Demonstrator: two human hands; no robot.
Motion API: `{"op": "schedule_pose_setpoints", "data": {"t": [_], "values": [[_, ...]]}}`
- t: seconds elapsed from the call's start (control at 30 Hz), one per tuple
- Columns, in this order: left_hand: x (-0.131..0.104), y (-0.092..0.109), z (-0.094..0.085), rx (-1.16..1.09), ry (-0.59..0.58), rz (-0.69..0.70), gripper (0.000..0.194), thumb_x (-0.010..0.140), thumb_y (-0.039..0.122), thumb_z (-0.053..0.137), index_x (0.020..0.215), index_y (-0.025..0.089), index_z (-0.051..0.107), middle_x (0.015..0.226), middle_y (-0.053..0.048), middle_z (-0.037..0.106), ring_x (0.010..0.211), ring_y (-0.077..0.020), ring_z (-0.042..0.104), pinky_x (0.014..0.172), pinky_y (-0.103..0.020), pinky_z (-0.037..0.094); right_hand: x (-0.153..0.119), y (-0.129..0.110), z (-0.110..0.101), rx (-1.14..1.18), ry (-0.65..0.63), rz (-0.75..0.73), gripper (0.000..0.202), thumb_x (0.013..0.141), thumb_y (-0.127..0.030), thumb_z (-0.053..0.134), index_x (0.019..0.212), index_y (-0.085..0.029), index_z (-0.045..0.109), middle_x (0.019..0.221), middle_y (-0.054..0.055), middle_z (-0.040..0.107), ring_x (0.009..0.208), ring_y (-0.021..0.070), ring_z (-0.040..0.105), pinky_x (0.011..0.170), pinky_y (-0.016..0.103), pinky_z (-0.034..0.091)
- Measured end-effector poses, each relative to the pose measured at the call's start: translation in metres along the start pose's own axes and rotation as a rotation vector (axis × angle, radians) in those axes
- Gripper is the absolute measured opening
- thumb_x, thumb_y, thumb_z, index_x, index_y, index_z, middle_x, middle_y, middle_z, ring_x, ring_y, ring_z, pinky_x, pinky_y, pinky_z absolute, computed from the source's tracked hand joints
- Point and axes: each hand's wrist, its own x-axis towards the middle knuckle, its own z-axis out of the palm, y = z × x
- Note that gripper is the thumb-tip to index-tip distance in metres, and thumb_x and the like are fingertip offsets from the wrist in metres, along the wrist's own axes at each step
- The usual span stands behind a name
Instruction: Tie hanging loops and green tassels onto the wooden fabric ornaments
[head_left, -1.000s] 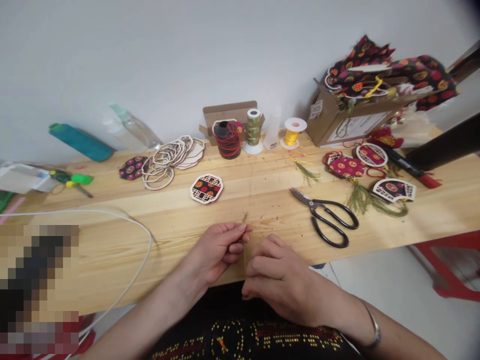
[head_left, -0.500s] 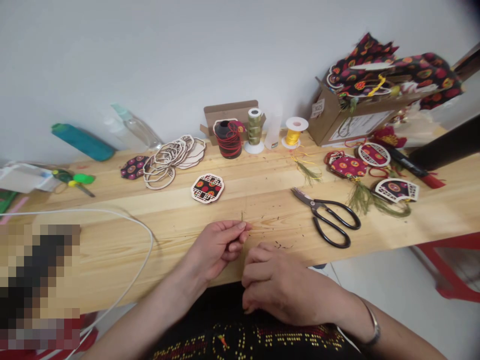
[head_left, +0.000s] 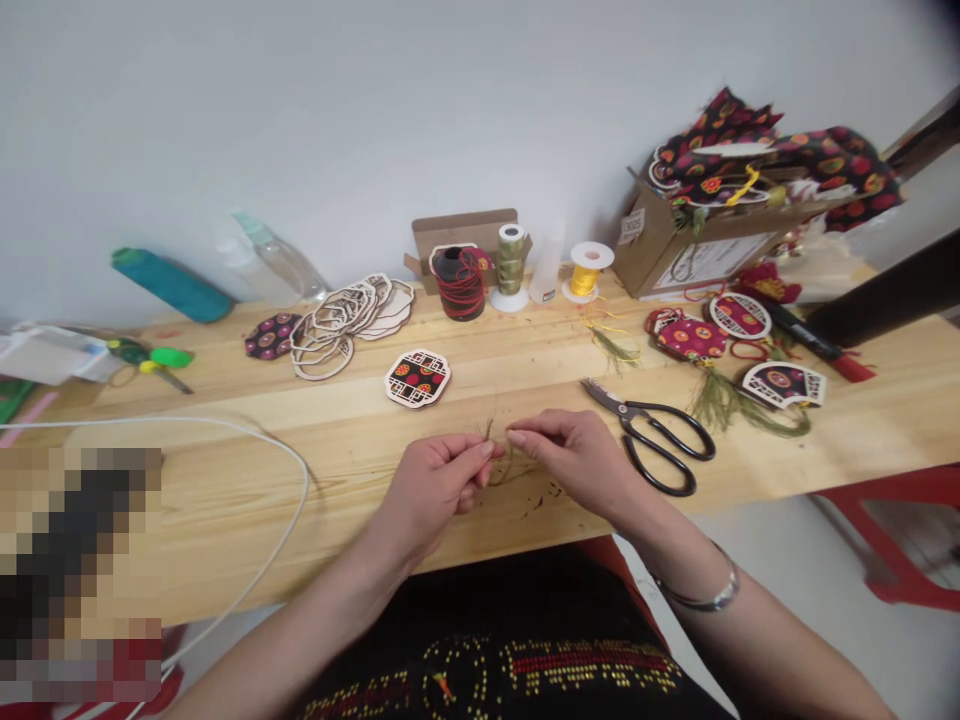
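Note:
My left hand (head_left: pixel 448 480) is closed in a pinch on a thin olive-green thread (head_left: pixel 490 430), whose end sticks up past the thumb. Close by on the right, my right hand (head_left: pixel 574 450) also pinches the thread between thumb and forefinger. A loop of the thread hangs between the two hands, over the table's front part. Just beyond them lies an octagonal wooden-framed patterned ornament (head_left: pixel 418 379). Black-handled scissors (head_left: pixel 660 430) rest to the right of my right hand, their blades pointing away and left.
Along the wall stand a red cord spool (head_left: pixel 460 285), a green thread spool (head_left: pixel 511 268) and a yellow thread spool (head_left: pixel 589 272). Wooden frames (head_left: pixel 349 315) lie left. A cardboard box (head_left: pixel 652 240) of fabric and finished ornaments (head_left: pixel 686 335) are right. A white cable (head_left: pixel 304 480) crosses the left.
My right hand has risen from near the table's front edge to beside my left hand, and a thread loop now shows between them. The left hand stays pinched in about the same place.

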Motion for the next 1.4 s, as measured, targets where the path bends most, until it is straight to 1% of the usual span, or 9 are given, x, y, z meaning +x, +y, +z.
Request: {"op": "schedule_pose_setpoints", "data": {"t": [0.1, 0.17, 0.33, 0.4, 0.53, 0.6, 0.87, 1.2, 1.4], "values": [[-0.001, 0.002, -0.002, 0.013, 0.021, 0.019, 0.019, 0.067, 0.030, 0.069, 0.066, 0.011, 0.067, 0.049, 0.004, 0.046, 0.040, -0.0024, 0.029, 0.039, -0.018, 0.016, 0.003, 0.001, 0.000, -0.198, 0.240, -0.115, 0.019, 0.081, -0.022, 0.055, 0.091, -0.018, 0.071, 0.079, 0.006, 0.063, 0.069, 0.0143, 0.056, 0.063, 0.029, 0.044], [-0.001, 0.003, -0.004, 0.011, 0.033, 0.019, 0.019, 0.067, 0.031, 0.070, 0.068, 0.011, 0.068, 0.048, 0.005, 0.044, 0.040, -0.0025, 0.028, 0.039, -0.018, 0.014, 0.004, 0.001, -0.006, -0.330, 0.406, -0.161, 0.018, 0.083, -0.023, 0.053, 0.083, -0.017, 0.070, 0.072, 0.004, 0.061, 0.066, 0.0138, 0.054, 0.061, 0.028, 0.041], [0.001, 0.006, -0.007, -0.008, 0.028, 0.030, 0.019, 0.067, 0.032, 0.070, 0.069, 0.013, 0.068, 0.047, 0.005, 0.043, 0.040, -0.0028, 0.026, 0.040, -0.019, 0.012, 0.008, -0.007, -0.021, -0.393, 0.558, -0.138, 0.028, 0.080, -0.033, 0.059, 0.057, -0.017, 0.061, 0.060, 0.001, 0.056, 0.055, 0.0109, 0.046, 0.054, 0.027, 0.035], [0.002, 0.005, -0.007, 0.003, 0.021, 0.034, 0.018, 0.067, 0.032, 0.069, 0.069, 0.013, 0.068, 0.048, 0.005, 0.042, 0.040, -0.0031, 0.026, 0.040, -0.020, 0.013, 0.009, -0.010, -0.019, -0.266, 0.411, -0.104, 0.021, 0.077, -0.032, 0.062, 0.062, -0.018, 0.065, 0.061, 0.001, 0.060, 0.056, 0.0110, 0.049, 0.054, 0.026, 0.038], [0.004, 0.000, -0.007, 0.097, 0.010, 0.066, 0.021, 0.072, 0.030, 0.064, 0.057, 0.015, 0.062, 0.047, 0.005, 0.039, 0.040, -0.0045, 0.026, 0.040, -0.021, 0.014, 0.010, -0.013, 0.003, 0.034, -0.087, 0.005, 0.022, 0.079, -0.036, 0.059, 0.076, -0.019, 0.073, 0.067, 0.001, 0.068, 0.060, 0.0115, 0.056, 0.056, 0.025, 0.042], [0.004, -0.003, -0.008, 0.169, 0.016, 0.109, 0.027, 0.074, 0.028, 0.060, 0.050, 0.017, 0.055, 0.045, 0.005, 0.037, 0.041, -0.0055, 0.027, 0.041, -0.022, 0.016, 0.010, -0.014, 0.016, 0.132, -0.162, 0.050, 0.026, 0.080, -0.038, 0.058, 0.074, -0.017, 0.073, 0.067, 0.002, 0.069, 0.059, 0.0112, 0.056, 0.056, 0.024, 0.043], [0.005, -0.007, -0.011, 0.329, 0.039, 0.169, 0.032, 0.077, 0.026, 0.054, 0.046, 0.018, 0.047, 0.044, 0.005, 0.036, 0.042, -0.0071, 0.029, 0.044, -0.023, 0.020, 0.016, -0.017, 0.032, 0.342, 0.000, 0.206, 0.011, 0.070, -0.023, 0.066, 0.064, -0.014, 0.067, 0.062, 0.001, 0.066, 0.056, 0.0092, 0.055, 0.056, 0.023, 0.043], [0.004, -0.002, -0.006, -0.166, -0.056, 0.011, 0.019, 0.070, 0.029, 0.066, 0.063, 0.012, 0.064, 0.052, 0.004, 0.042, 0.043, -0.0025, 0.024, 0.039, -0.016, 0.014, 0.019, -0.007, 0.035, 0.590, 0.008, 0.271, 0.015, 0.067, -0.029, 0.069, 0.064, -0.014, 0.066, 0.060, 0.000, 0.064, 0.056, 0.0082, 0.055, 0.059, 0.023, 0.043], [0.007, -0.002, -0.005, -0.201, -0.015, 0.008, 0.018, 0.062, 0.028, 0.072, 0.063, 0.011, 0.066, 0.048, 0.005, 0.040, 0.042, -0.0021, 0.028, 0.038, -0.014, 0.016, 0.020, -0.007, 0.036, 0.542, -0.018, 0.256, 0.019, 0.071, -0.032, 0.065, 0.064, -0.014, 0.066, 0.061, 0.001, 0.064, 0.055, 0.0090, 0.054, 0.057, 0.024, 0.042]]}}
